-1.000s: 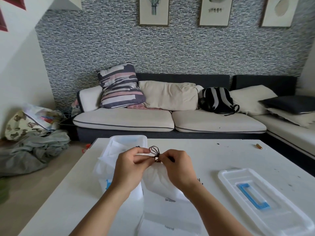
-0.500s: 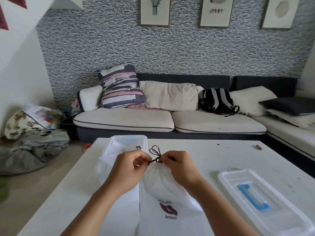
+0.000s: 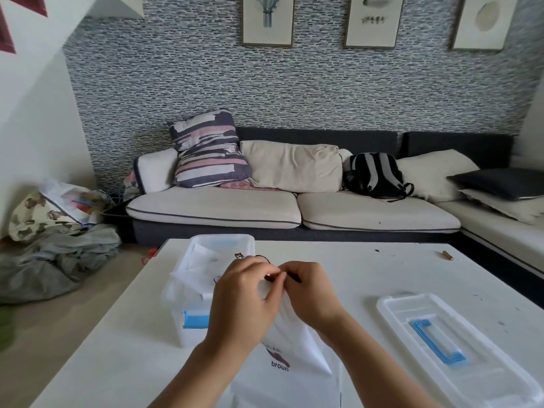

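Bag [image 3: 294, 331] of thin white fabric stands on the table [image 3: 382, 269] right in front of you, with its neck gathered between your two hands. Your left hand [image 3: 244, 298] and right hand [image 3: 312, 293] meet at this neck with fingertips touching, and both pinch the dark cord [image 3: 268, 278] there. Most of the cord is hidden under your fingers, so I cannot tell if the knot is tight or loose.

I judge that you are working on this knot. To do it well, hold the neck gathered with one hand and pull the cord ends evenly to both sides. Do not pull upward, because the bag looks light and may lift from the table.

The fabric looks soft and matte; it folds in sharp creases and carries a dark red print with the word "broun". The cord is thin and round. Just beside the bag, on your left, stands a clear plastic box [image 3: 188, 328] with a blue latch [image 3: 195, 318] and more white fabric inside. A flat clear lid [image 3: 482, 375] lies well apart on your right.
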Demonstrator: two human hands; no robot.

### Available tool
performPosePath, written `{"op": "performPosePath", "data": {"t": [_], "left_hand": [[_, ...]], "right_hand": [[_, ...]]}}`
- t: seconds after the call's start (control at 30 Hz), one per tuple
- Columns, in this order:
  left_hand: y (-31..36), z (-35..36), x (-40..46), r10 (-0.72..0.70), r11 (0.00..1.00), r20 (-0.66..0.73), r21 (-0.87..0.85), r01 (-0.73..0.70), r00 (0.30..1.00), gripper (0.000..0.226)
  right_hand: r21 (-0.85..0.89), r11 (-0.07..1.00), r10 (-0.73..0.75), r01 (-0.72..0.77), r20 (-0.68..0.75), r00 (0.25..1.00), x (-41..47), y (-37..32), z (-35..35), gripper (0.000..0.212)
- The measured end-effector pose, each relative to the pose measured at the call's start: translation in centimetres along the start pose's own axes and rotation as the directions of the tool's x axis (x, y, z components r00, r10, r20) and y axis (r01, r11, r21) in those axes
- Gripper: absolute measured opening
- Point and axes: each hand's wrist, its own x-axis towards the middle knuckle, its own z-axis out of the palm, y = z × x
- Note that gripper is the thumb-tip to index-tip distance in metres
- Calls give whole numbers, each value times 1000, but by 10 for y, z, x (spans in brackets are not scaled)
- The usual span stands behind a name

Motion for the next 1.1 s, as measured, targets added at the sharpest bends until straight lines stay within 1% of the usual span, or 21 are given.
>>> {"op": "performPosePath", "data": {"t": [0.07, 0.13, 0.2, 0.3, 0.4, 0.43, 0.47, 0.53, 0.57, 0.63, 0.7, 0.73, 0.8, 0.87, 0.97, 1.03, 1.1], "left_hand": [[-1, 0, 1, -179, 978, -3, -108, 178, 984, 13], [0, -1, 2, -352, 916, 14, -199, 348, 936, 23], [0, -1, 2, -394, 890, 53, -228, 395, 918, 24], [0, 1, 0, -361, 889, 129, -252, 383, 924, 15], [-4, 3, 0, -357, 884, 136, -271, 381, 924, 8], [-6, 4, 1, -393, 862, 125, -293, 413, 911, 8], [-8, 4, 2, -460, 821, 107, -327, 468, 881, 9], [-14, 3, 5, -588, 712, 98, -408, 571, 803, 13], [-17, 3, 5, -609, 695, 97, -413, 588, 788, 15], [-22, 3, 5, -600, 722, 103, -355, 593, 793, 15], [-24, 4, 4, -600, 701, 163, -365, 613, 783, 9], [-24, 5, 3, -601, 694, 195, -354, 627, 775, 11], [-23, 7, 0, -590, 722, 214, -291, 627, 779, 23], [-21, 8, -2, -589, 751, 156, -256, 608, 793, 26], [-16, 8, -2, -534, 817, 42, -229, 529, 844, 17], [-12, 9, -2, -493, 840, 26, -247, 484, 869, 13], [-8, 11, -3, -496, 834, 16, -271, 481, 868, 14]], "right_hand": [[27, 1000, -3, 3, -4, 1000, 0, -1, -1, 28], [36, 999, -7, 7, -18, 1000, -1, 0, -3, 25], [55, 999, 3, -1, -36, 999, 0, 1, -5, 27], [83, 996, 23, -21, -23, 999, -1, 0, -6, 25], [96, 995, 19, -16, -25, 1000, -2, -2, -7, 26], [106, 994, 22, -19, -30, 999, -2, -3, -8, 27], [117, 993, 29, -25, -35, 999, -2, -3, -9, 28], [146, 988, 45, -40, -31, 999, -2, -5, -10, 26], [160, 986, 48, -44, -17, 999, -3, -6, -10, 26], [175, 983, 46, -50, 29, 999, -5, -8, -8, 25], [188, 980, 53, -67, 80, 995, -7, -9, -7, 25], [196, 978, 56, -75, 98, 994, -7, -10, -7, 26], [212, 974, 55, -78, 114, 992, -7, -11, -7, 27], [219, 973, 50, -73, 109, 993, -6, -9, -5, 27], [233, 969, 68, -86, 84, 994, -5, -7, -2, 28], [255, 962, 83, -101, 79, 993, -5, -7, -1, 28], [273, 956, 91, -107, 70, 993, -4, -6, 0, 27]]}}
